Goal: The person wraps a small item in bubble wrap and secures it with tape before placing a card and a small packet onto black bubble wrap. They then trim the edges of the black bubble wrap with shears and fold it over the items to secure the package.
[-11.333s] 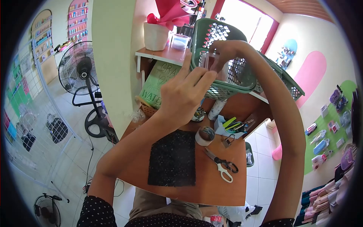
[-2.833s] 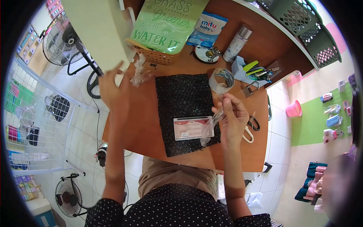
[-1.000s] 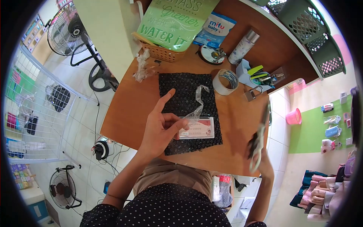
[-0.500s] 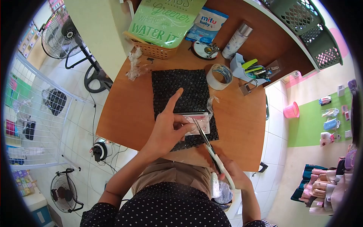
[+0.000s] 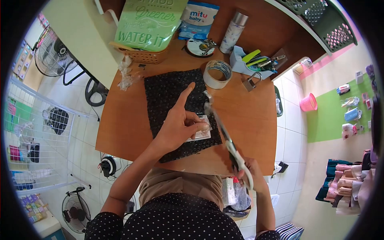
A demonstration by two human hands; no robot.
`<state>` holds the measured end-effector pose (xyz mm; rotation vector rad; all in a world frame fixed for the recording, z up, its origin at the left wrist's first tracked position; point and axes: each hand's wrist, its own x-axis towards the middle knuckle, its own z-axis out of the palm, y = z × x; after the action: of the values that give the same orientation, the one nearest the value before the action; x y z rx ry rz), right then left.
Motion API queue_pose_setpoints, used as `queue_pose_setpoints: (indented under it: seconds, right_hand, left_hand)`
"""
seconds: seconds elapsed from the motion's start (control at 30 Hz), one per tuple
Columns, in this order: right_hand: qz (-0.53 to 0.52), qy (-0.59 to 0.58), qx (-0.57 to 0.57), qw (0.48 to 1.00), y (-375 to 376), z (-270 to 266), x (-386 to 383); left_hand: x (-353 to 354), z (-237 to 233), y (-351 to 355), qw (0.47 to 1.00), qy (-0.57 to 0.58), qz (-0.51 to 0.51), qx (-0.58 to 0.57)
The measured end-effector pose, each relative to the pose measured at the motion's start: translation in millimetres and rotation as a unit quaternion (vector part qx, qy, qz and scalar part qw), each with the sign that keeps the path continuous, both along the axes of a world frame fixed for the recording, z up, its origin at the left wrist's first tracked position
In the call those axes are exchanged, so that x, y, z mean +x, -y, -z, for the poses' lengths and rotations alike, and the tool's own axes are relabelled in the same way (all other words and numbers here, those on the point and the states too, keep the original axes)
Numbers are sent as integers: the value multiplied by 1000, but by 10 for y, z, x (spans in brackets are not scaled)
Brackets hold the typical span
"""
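A sheet of black bubble wrap [image 5: 170, 92] lies on the desk, with a small flat white-and-pink packet [image 5: 202, 133] in clear plastic on it. My left hand [image 5: 176, 124] pinches the packet's clear plastic between thumb and fingers, its index finger stretched out over the wrap. Part of the packet is hidden under that hand. My right hand [image 5: 252, 176] grips white-handled scissors [image 5: 232, 146], whose blades point away from me, right of the packet. A crumpled bit of clear plastic [image 5: 208, 100] sits near the blade tips.
Behind the wrap stand a tape roll [image 5: 218, 75], a padlock [image 5: 252, 82] and a light-blue pen holder [image 5: 240, 60]. A spray bottle [image 5: 235, 32], a wet-wipes pack [image 5: 199, 20] and a woven basket [image 5: 146, 55] line the back. Crumpled plastic [image 5: 126, 74] lies at the left.
The scissors have moved right, away from the packet's plastic. A bit of clear plastic now sits by the blade tips. My left hand still pinches the packet; the view has shifted slightly.
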<state>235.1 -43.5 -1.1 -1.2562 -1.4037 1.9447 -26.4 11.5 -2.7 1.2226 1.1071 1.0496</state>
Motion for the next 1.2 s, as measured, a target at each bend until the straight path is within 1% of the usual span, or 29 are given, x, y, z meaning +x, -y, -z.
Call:
queue_pose_setpoints:
  seconds: [0.07,0.1,0.13,0.17,0.2,0.23,0.27,0.33,0.37,0.4,0.47,0.5,0.57,0.6,0.67,0.73,0.8,0.83,0.9,1.03,1.07,1.1,1.13,1.2]
  right_hand:
    - [28,-7,22,999,-52,41,75]
    - [45,41,57,996,-65,68,112]
    - [48,40,56,996,-105,103,135]
    - [67,163,143,974,-179,134,147]
    - [83,283,226,928,-260,144,149]
    - [105,354,241,898,-340,55,96]
    - [106,353,240,898,-427,71,94]
    - [116,463,329,815,-586,126,100]
    - [113,487,311,808,-652,115,84]
    - [111,486,311,809,-705,164,90]
    - [133,467,381,787,-804,289,86]
    - [130,466,383,787,-833,304,80]
    - [97,523,388,753,-887,264,20]
    - [95,522,388,754,-920,222,-35]
    - [116,478,464,737,-1008,109,-237]
    - [95,403,541,732,-1109,154,-484]
    - [77,360,598,712,-1236,255,-800]
    - [78,363,599,710,-1317,364,-882]
    - [21,365,601,711,-1459,551,-983]
    - [29,360,616,700,-1487,423,-960]
    - [105,304,545,775,-1476,352,-889]
    - [177,243,462,834,-1482,313,-803]
    - [174,244,461,835,-1534,321,-693]
    - [232,248,485,806,-1664,384,-492]
  left_hand:
    - [36,5,-44,1000,17,6,-12]
    - [52,7,-58,1000,15,9,-13]
    - [66,10,-67,1000,17,10,-17]
    - [79,14,-77,1000,20,10,-21]
    - [90,27,-82,999,19,13,-22]
    - [97,46,-83,1000,17,9,-15]
    - [101,61,-80,1000,14,5,-8]
    - [103,75,-65,1000,-3,-3,-3]
    - [98,81,-50,1000,-20,-12,4]
    - [86,84,-35,1000,-20,-14,3]
    - [48,94,10,999,-39,-33,8]
    - [18,87,40,999,-39,-36,8]
    - [-55,62,113,997,-57,-50,-9]
    - [-86,66,148,997,-57,-52,-10]
    - [-129,73,203,995,-70,-72,3]
    - [-139,59,245,995,-60,-78,6]
    - [-142,45,282,995,-51,-83,10]
    - [-142,40,296,995,-37,-88,10]
    - [-166,36,326,995,-24,-93,14]
    - [-307,72,411,992,-37,-119,8]
    - [-328,83,417,990,-40,-134,7]
    - [-327,89,417,990,-38,-136,6]
    - [-318,96,423,989,-16,-149,-6]
    - [-307,123,426,986,7,-163,-19]
